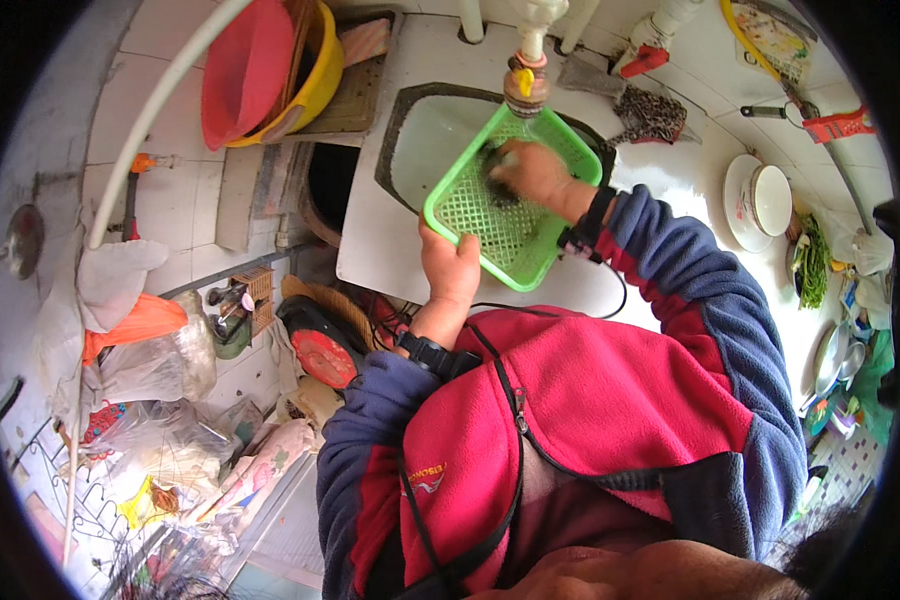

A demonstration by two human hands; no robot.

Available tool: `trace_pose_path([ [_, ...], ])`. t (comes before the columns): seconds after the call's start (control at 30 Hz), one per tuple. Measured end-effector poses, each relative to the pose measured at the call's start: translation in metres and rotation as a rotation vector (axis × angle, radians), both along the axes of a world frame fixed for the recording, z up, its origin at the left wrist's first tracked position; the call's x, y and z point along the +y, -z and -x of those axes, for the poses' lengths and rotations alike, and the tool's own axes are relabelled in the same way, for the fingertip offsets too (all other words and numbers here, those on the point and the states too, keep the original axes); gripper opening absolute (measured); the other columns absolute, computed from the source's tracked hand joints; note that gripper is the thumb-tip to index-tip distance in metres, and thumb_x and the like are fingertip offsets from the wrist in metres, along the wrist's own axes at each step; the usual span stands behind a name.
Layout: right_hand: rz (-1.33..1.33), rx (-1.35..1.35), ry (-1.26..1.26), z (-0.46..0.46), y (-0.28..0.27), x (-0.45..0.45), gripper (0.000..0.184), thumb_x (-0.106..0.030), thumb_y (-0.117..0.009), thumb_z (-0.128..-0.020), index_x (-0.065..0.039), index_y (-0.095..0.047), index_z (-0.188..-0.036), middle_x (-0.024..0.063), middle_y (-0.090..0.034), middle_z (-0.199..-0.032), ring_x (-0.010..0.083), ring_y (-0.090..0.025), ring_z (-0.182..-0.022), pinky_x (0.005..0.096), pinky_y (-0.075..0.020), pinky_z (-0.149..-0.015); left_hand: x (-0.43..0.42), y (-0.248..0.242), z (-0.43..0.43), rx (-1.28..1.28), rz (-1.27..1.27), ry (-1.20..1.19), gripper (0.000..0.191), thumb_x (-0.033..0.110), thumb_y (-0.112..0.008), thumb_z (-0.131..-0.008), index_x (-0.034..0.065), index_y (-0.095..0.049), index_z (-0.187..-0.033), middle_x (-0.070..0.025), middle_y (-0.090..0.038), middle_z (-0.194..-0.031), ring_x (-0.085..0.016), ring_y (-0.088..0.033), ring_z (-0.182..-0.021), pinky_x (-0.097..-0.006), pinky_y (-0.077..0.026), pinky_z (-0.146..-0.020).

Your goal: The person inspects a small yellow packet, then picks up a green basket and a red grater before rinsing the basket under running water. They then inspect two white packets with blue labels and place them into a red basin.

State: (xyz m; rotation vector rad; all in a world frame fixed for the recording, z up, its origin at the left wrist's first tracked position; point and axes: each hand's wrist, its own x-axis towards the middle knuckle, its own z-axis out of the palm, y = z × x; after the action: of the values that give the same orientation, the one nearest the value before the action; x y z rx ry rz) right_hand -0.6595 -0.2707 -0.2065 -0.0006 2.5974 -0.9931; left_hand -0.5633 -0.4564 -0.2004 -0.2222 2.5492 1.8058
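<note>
A green plastic basket with a mesh bottom (514,259) is tilted over the white sink (427,142), beneath a tap with a yellow lever (526,81). My left hand (450,262) grips the basket's near left rim, thumb on top. Inside the basket, my right hand (536,174) is on a dark scrubbing pad or similar dark clump (501,191); it is blurred, and its fingertips are partly hidden. Water seems to fall from the tap into the basket's far end.
A yellow basin (322,82) and a red basin (244,75) lean at the upper left. A patterned cloth (651,112) lies right of the sink. White bowls (771,200) and green vegetables (811,259) stand farther right. A black cable (621,296) hangs near my right wrist.
</note>
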Motion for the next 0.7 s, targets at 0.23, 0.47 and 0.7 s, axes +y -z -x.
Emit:
trace_pose_path([
  [0.23, 0.178, 0.053, -0.194, -0.016, 0.022, -0.027, 0.045, -0.037, -0.071, -0.076, -0.007, -0.063, -0.108, 0.0197, -0.067, -0.091, 0.0375, -0.064, -0.085, 0.0432, -0.0509, -0.079, 0.004, -0.001, 0.007, -0.009, 0.055, 0.010, 0.065, 0.006, -0.053, -0.074, -0.0020, -0.031, -0.134, -0.0214, -0.055, -0.118, -0.034, -0.057, -0.107, -0.0404, -0.045, -0.093],
  [0.47, -0.114, 0.008, 0.117, 0.005, 0.001, 0.011, 0.042, -0.033, -0.071, -0.077, -0.004, -0.063, -0.106, 0.0197, -0.067, -0.089, 0.0351, -0.065, -0.084, 0.0423, -0.0518, -0.074, -0.007, -0.002, 0.000, -0.018, -0.038, -0.004, 0.065, 0.002, -0.054, -0.075, -0.0034, -0.028, -0.135, -0.0186, -0.056, -0.119, -0.029, -0.058, -0.107, -0.0370, -0.045, -0.094],
  [0.7, 0.239, 0.108, -0.336, -0.039, 0.013, -0.022, 0.042, -0.034, -0.070, -0.076, -0.005, -0.062, -0.106, 0.0189, -0.066, -0.091, 0.0376, -0.063, -0.088, 0.0448, -0.0504, -0.078, -0.010, -0.010, 0.008, 0.037, 0.043, 0.030, 0.070, 0.002, -0.055, -0.074, -0.0024, -0.025, -0.137, -0.0193, -0.055, -0.118, -0.030, -0.058, -0.108, -0.0369, -0.044, -0.095],
])
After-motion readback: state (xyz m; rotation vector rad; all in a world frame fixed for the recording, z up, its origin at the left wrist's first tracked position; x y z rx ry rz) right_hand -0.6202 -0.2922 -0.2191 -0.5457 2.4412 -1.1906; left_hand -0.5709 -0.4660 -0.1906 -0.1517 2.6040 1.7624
